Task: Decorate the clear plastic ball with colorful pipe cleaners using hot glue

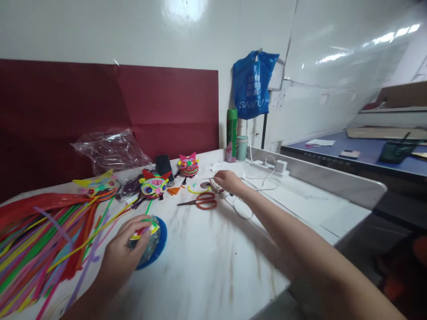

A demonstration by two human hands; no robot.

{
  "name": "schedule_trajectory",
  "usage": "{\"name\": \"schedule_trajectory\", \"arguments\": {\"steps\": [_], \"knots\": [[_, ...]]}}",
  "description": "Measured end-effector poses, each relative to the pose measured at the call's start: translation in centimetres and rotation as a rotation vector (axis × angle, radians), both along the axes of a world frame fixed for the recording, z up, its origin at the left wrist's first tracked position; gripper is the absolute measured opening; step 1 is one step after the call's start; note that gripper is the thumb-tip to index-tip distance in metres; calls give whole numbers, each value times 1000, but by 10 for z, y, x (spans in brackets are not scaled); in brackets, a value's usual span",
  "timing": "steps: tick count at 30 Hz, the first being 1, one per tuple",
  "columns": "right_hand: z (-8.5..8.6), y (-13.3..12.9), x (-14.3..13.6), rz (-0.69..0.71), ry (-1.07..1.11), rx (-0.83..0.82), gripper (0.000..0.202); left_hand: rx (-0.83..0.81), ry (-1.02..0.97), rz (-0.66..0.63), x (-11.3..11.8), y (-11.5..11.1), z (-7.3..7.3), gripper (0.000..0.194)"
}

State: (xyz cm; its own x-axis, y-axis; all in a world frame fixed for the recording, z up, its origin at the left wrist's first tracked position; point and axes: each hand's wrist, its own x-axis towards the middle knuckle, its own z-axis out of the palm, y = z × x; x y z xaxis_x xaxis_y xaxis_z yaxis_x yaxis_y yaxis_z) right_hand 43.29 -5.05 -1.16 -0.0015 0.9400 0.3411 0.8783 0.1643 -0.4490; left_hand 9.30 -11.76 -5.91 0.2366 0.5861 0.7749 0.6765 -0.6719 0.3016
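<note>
My left hand (125, 249) is closed in a pinch on a small craft piece (153, 227) in yellow, green and red. Beneath it lies a blue-rimmed round dish (162, 242), partly hidden by my fingers. Farther back, my right hand (228, 181) is closed on a white corded tool that looks like a glue gun (217, 187); the fingers partly cover it. Orange-handled scissors (206, 201) lie just left of its cord. Two finished-looking animal heads, one with blue eyes (153, 186) and one pink-eared (189, 164), stand behind.
Many colourful strips (43, 240) cover the left of the table, beside a yellow-eared head (100, 183). At the back are clear plastic wrapping (111, 149), a phone (163, 165), a green spray can (231, 133), a cup (242, 149) and a power strip (267, 165).
</note>
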Motion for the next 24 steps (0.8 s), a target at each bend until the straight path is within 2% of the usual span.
{"name": "schedule_trajectory", "arguments": {"steps": [3,7,11,18,24], "knots": [[-21,0,31,-78,-147,-39,26,60,42,-25,6,-7,2,12],[-48,2,50,-40,-308,-94,36,155,162,-85,18,-22,5,11],[-64,14,59,4,-391,-115,38,225,230,-105,21,-34,6,14],[-77,27,68,-26,-397,-75,35,209,258,-82,11,-44,-9,23],[-72,21,77,-85,-293,-5,34,184,240,-73,8,-42,-14,28]]}}
